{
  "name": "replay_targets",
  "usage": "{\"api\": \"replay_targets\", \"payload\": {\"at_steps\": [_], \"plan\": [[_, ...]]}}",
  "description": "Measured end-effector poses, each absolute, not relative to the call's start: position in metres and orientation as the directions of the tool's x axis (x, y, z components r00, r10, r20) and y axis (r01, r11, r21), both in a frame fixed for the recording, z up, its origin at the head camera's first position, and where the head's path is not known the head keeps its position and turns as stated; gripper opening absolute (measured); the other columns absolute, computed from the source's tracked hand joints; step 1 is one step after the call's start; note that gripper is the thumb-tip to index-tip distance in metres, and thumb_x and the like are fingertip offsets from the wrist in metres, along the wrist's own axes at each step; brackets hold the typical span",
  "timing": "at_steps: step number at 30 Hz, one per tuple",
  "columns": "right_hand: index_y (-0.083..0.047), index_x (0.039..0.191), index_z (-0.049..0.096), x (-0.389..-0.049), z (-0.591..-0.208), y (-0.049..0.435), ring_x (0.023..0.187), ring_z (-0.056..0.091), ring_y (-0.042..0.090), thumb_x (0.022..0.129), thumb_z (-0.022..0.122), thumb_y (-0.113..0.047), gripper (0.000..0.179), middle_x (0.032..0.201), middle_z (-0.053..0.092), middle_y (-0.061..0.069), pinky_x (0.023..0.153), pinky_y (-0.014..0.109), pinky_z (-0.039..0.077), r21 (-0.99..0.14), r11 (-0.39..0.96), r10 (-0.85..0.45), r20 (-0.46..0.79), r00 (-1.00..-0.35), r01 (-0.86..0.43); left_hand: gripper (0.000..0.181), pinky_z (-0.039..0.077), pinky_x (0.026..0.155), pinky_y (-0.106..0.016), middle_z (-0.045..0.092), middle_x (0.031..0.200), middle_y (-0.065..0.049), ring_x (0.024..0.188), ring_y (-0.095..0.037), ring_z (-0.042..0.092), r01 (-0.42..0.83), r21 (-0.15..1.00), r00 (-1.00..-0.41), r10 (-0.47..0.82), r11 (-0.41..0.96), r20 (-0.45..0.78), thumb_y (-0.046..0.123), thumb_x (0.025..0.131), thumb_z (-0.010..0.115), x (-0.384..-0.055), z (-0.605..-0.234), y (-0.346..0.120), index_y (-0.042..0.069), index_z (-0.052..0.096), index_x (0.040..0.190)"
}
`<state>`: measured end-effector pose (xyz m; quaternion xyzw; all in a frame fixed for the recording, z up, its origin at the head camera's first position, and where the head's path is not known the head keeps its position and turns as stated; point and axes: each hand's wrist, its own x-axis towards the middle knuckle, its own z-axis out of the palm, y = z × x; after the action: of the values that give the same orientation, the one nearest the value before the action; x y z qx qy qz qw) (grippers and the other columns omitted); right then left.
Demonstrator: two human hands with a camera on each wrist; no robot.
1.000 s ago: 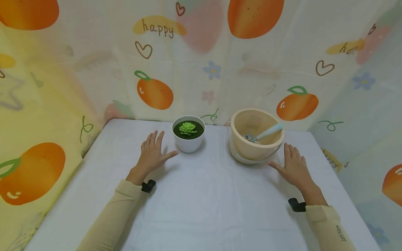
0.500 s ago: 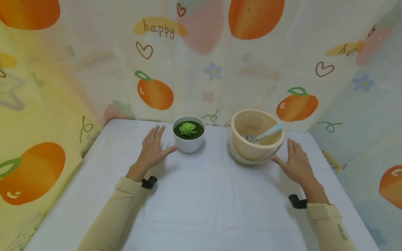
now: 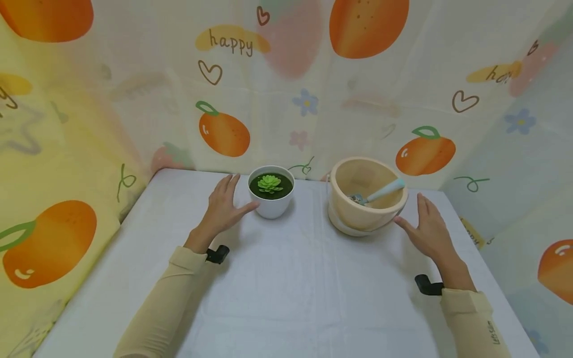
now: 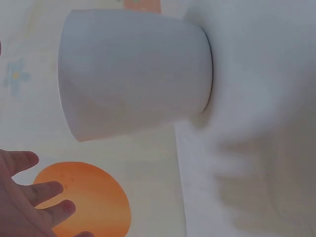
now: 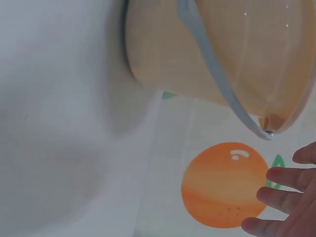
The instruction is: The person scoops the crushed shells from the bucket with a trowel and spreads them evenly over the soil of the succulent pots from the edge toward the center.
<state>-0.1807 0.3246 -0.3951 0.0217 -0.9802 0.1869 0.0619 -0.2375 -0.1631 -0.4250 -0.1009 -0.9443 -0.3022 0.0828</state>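
Observation:
A white pot (image 3: 273,209) with a green succulent (image 3: 269,184) stands upright at the back middle of the table. My left hand (image 3: 223,205) is spread at its left side, thumb tip overlapping the pot's wall in the head view. In the left wrist view, the fingers (image 4: 49,191) show below the pot's rim with a gap between. To the right, my right hand (image 3: 429,229) is held beside a beige bucket (image 3: 353,215), fingers extended and thumb tip close to its wall. The bucket's grey bail handle (image 5: 215,69) hangs down. A tool with a light blue handle (image 3: 385,190) leans inside; its metal end is partly hidden.
A white cloth covers the table (image 3: 277,293). A fruit-printed curtain (image 3: 268,114) rises right behind the pot and bucket and along both sides. Some tabletop separates the pot from the bucket. A black wrist camera (image 3: 218,254) sits on the left wrist, another on the right.
Both hands have moved slightly forward, alongside the pot and the bucket. The right hand has also drifted a little to the right. Pot and bucket stay in place.

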Motion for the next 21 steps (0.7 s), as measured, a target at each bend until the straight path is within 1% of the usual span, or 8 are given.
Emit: {"api": "replay_targets", "payload": {"at_steps": [6, 11, 15, 17, 21], "plan": [[0.008, 0.153, 0.005, -0.184, -0.388, 0.325, 0.139, 0.019, 0.055, 0.095, 0.046, -0.060, 0.098, 0.154, 0.017, 0.037, 0.109, 0.071, 0.021, -0.388, 0.918, -0.024, 0.146, -0.989, -0.080, 0.097, 0.017, 0.114, -0.066, 0.021, 0.159, -0.022, 0.146, -0.041, 0.019, 0.259, 0.580, -0.961, 0.147, 0.772, 0.233, 0.052, 0.082, 0.070, -0.239, -0.419, -0.158, 0.008, 0.022, 0.154], [0.007, 0.153, 0.005, -0.188, -0.384, 0.325, 0.139, 0.019, 0.056, 0.095, 0.047, -0.059, 0.097, 0.153, 0.017, 0.037, 0.109, 0.070, 0.020, -0.397, 0.913, -0.037, 0.151, -0.988, -0.095, 0.100, 0.015, 0.114, -0.067, 0.019, 0.160, -0.021, 0.147, -0.041, 0.018, 0.266, 0.594, -0.960, 0.157, 0.759, 0.230, 0.061, 0.082, 0.066, -0.241, -0.416, -0.154, 0.010, 0.022, 0.155], [0.006, 0.153, 0.004, -0.190, -0.380, 0.323, 0.139, 0.018, 0.056, 0.095, 0.045, -0.062, 0.099, 0.154, 0.016, 0.037, 0.109, 0.071, 0.020, -0.396, 0.916, -0.022, 0.122, -0.992, -0.069, 0.102, 0.014, 0.115, -0.066, 0.018, 0.160, -0.020, 0.147, -0.040, 0.017, 0.271, 0.604, -0.960, 0.164, 0.750, 0.226, 0.066, 0.081, 0.064, -0.243, -0.413, -0.149, 0.011, 0.021, 0.155], [0.006, 0.154, 0.004, -0.191, -0.378, 0.323, 0.140, 0.017, 0.056, 0.094, 0.044, -0.064, 0.100, 0.154, 0.015, 0.036, 0.108, 0.072, 0.020, -0.397, 0.916, -0.011, 0.109, -0.994, -0.054, 0.102, 0.014, 0.115, -0.066, 0.018, 0.160, -0.021, 0.148, -0.040, 0.017, 0.273, 0.606, -0.960, 0.169, 0.747, 0.224, 0.066, 0.081, 0.064, -0.244, -0.411, -0.147, 0.011, 0.021, 0.155], [0.004, 0.154, 0.005, -0.194, -0.375, 0.323, 0.140, 0.018, 0.056, 0.094, 0.045, -0.063, 0.099, 0.155, 0.014, 0.036, 0.107, 0.073, 0.021, -0.406, 0.912, -0.007, 0.098, -0.995, -0.046, 0.100, 0.014, 0.116, -0.065, 0.018, 0.161, -0.020, 0.148, -0.038, 0.016, 0.273, 0.612, -0.960, 0.173, 0.742, 0.218, 0.062, 0.082, 0.066, -0.245, -0.406, -0.140, 0.012, 0.020, 0.156]]}}
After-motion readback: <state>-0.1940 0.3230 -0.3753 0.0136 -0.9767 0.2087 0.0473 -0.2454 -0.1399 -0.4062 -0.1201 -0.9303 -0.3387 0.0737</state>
